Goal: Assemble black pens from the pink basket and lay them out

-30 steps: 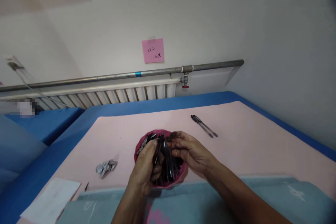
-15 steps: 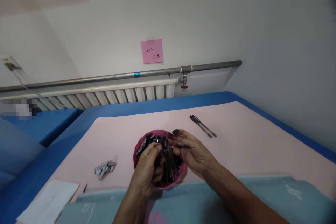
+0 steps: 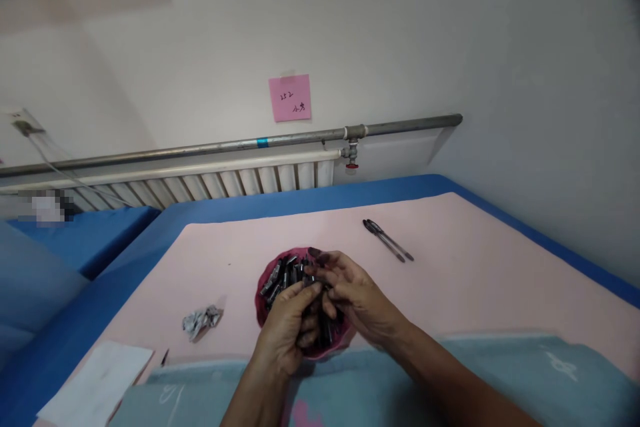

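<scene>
Both hands are over a dark pink basket (image 3: 261, 310) with a wavy rim, filled with black pen parts (image 3: 286, 273). My left hand (image 3: 290, 323) is closed, thumb pressed against the fingers; a small dark piece seems to be at its tips, too hidden to name. Meeting it from the right, my right hand (image 3: 353, 287) has its fingers bent inward around the same spot. Dark stains mark the fingertips of both hands. Two pens (image 3: 387, 240) with black caps and clear barrels lie side by side beyond the right hand.
A crumpled grey paper (image 3: 201, 322) and a white sheet (image 3: 95, 383) lie on the left of the pink table cover (image 3: 450, 267). Close to the sheet is a small dark pointed piece (image 3: 165, 357). A blue-green cloth (image 3: 490, 373) covers the front edge. Behind stand a radiator (image 3: 240, 181) and pipe (image 3: 210, 148).
My right hand has moved left and its fingers have come together with my left hand's fingertips. The clear tubes seen between the hands are now mostly covered.
</scene>
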The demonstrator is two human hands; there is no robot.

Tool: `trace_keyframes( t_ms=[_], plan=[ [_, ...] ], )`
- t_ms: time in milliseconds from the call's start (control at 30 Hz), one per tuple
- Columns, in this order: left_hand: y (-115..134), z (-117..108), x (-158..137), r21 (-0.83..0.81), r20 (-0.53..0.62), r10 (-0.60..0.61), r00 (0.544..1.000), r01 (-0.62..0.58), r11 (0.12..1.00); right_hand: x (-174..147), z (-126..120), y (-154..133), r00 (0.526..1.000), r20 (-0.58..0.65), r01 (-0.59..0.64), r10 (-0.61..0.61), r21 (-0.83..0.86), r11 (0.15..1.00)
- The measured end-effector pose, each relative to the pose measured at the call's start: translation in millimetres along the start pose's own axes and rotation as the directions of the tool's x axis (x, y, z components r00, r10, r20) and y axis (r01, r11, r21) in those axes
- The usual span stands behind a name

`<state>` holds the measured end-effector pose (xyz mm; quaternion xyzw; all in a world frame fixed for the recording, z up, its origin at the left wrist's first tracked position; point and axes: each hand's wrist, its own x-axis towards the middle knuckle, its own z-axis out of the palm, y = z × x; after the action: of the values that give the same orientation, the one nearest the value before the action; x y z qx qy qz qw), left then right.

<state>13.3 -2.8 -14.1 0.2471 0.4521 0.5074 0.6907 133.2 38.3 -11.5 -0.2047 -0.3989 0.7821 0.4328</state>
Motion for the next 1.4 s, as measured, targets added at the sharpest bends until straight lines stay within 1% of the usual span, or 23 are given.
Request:
trace_keyframes(
  t_ms=[100, 200, 267, 300, 333, 367, 433, 500, 533, 600, 633, 667, 700, 733, 767, 833, 867, 900, 933, 1033, 1167, 1333, 1400],
  plan=[
    [-2, -2, 3, 0.006, 0.022, -0.016, 1.000, 0.016, 1.000, -3, 3, 2, 1.000, 0.008, 0.012, -0.011, -0.135, 0.991],
    [-3, -3, 6, 0.014, 0.012, -0.012, 1.000, 0.012, 1.000, -4, 6, 3, 1.000, -0.002, 0.025, -0.026, -0.257, 0.966],
    [-3, -3, 6, 0.009, -0.014, 0.019, 1.000, -0.019, 1.000, -4, 7, 3, 0.997, -0.035, 0.047, -0.063, -0.346, 0.937],
    [-2, -3, 6, 0.007, -0.043, 0.046, 0.998, -0.046, 0.999, -3, 7, 3, 0.993, -0.066, 0.061, -0.097, -0.416, 0.907],
    [-1, -3, 6, 0.011, -0.079, 0.076, 0.994, -0.075, 0.997, -3, 6, 3, 0.985, -0.099, 0.070, -0.138, -0.506, 0.860],
    [0, -2, 6, 0.024, -0.119, 0.101, 0.988, -0.099, 0.995, -3, 5, 2, 0.976, -0.120, 0.074, -0.183, -0.607, 0.791],
    [1, 0, 5, 0.070, -0.185, 0.137, 0.973, -0.126, 0.990, -4, 3, 3, 0.958, -0.103, 0.084, -0.267, -0.789, 0.608],
    [0, 1, 5, 0.129, -0.205, 0.166, 0.965, -0.141, 0.982, -6, 1, 4, 0.950, -0.008, 0.131, -0.311, -0.897, 0.423],
    [0, 2, 5, 0.161, -0.202, 0.188, 0.961, -0.157, 0.974, -7, 0, 5, 0.946, 0.050, 0.166, -0.319, -0.923, 0.346],
    [-2, 3, 4, 0.225, -0.184, 0.235, 0.954, -0.192, 0.955, -8, -3, 5, 0.934, 0.141, 0.226, -0.328, -0.944, 0.239],
    [-2, 4, 3, 0.254, -0.178, 0.247, 0.952, -0.198, 0.947, -7, -4, 4, 0.929, 0.157, 0.239, -0.334, -0.945, 0.222],
    [-3, 5, 2, 0.276, -0.182, 0.246, 0.952, -0.191, 0.942, -7, -5, 3, 0.926, 0.144, 0.235, -0.348, -0.942, 0.238],
    [-2, 6, 0, 0.287, -0.199, 0.237, 0.951, -0.174, 0.942, -6, -6, 0, 0.925, 0.099, 0.215, -0.367, -0.932, 0.291],
    [-2, 7, -1, 0.289, -0.223, 0.222, 0.949, -0.153, 0.945, -4, -7, -3, 0.923, 0.028, 0.185, -0.384, -0.907, 0.378],
    [-1, 8, -3, 0.287, -0.240, 0.206, 0.949, -0.133, 0.949, -3, -8, -6, 0.920, -0.058, 0.153, -0.388, -0.858, 0.491],
    [0, 10, -7, 0.285, -0.222, 0.168, 0.961, -0.101, 0.953, 0, -9, -12, 0.910, -0.222, 0.114, -0.351, -0.680, 0.725],
    [1, 11, -8, 0.286, -0.191, 0.148, 0.970, -0.089, 0.954, 1, -9, -15, 0.905, -0.277, 0.113, -0.322, -0.573, 0.812],
    [1, 12, -9, 0.289, -0.154, 0.126, 0.980, -0.077, 0.954, 2, -10, -17, 0.904, -0.312, 0.117, -0.291, -0.474, 0.873],
    [0, 13, -10, 0.292, -0.122, 0.106, 0.987, -0.067, 0.954, 2, -10, -18, 0.905, -0.333, 0.124, -0.267, -0.394, 0.911],
    [-1, 16, -10, 0.287, -0.092, 0.087, 0.992, -0.057, 0.956, 2, -10, -19, 0.917, -0.341, 0.116, -0.209, -0.273, 0.955],
    [-2, 15, -9, 0.319, -0.089, 0.110, 0.990, -0.076, 0.945, 1, -10, -20, 0.939, -0.310, 0.073, -0.150, -0.247, 0.966],
    [-1, 14, -10, 0.329, -0.051, 0.101, 0.994, -0.079, 0.941, 2, -10, -22, 0.911, -0.350, 0.151, -0.218, -0.209, 0.966],
    [-1, 14, -11, 0.327, -0.044, 0.089, 0.995, -0.070, 0.942, 2, -11, -22, 0.917, -0.339, 0.145, -0.211, -0.210, 0.967]
  ],
)
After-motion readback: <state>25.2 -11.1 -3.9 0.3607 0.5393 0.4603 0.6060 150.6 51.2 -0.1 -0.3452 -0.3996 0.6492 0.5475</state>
